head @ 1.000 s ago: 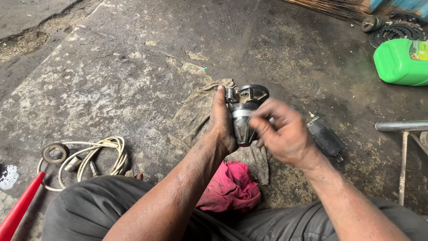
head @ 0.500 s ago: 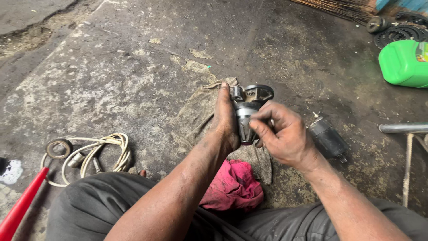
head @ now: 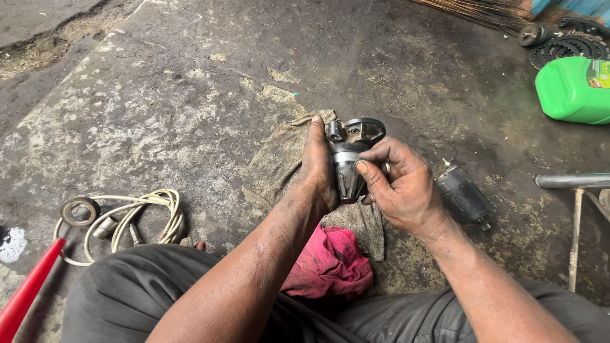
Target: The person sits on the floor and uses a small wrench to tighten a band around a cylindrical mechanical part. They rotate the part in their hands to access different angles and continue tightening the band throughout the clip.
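A metal motor housing [head: 348, 155], silvery with a dark round flange at its far end, is held over a brown rag [head: 279, 159] spread on the concrete floor. My left hand [head: 319, 168] wraps its left side. My right hand [head: 399, 184] grips its right side, thumb pressed on the shiny tapered body. A dark cylindrical motor part [head: 462, 197] lies on the floor just right of my right hand. A crumpled pink cloth [head: 330, 262] sits below the hands, between my knees.
A coil of pale cord [head: 143, 216] with a metal ring [head: 79, 211] lies at left, a red rod [head: 25, 295] at bottom left. A green plastic jug [head: 572, 89] and dark toothed discs [head: 562, 47] are at top right. A metal tube [head: 572, 181] reaches in from the right.
My right thumb has shifted down onto the shiny body of the housing, and the grip of both hands has turned slightly. The view has drifted a little.
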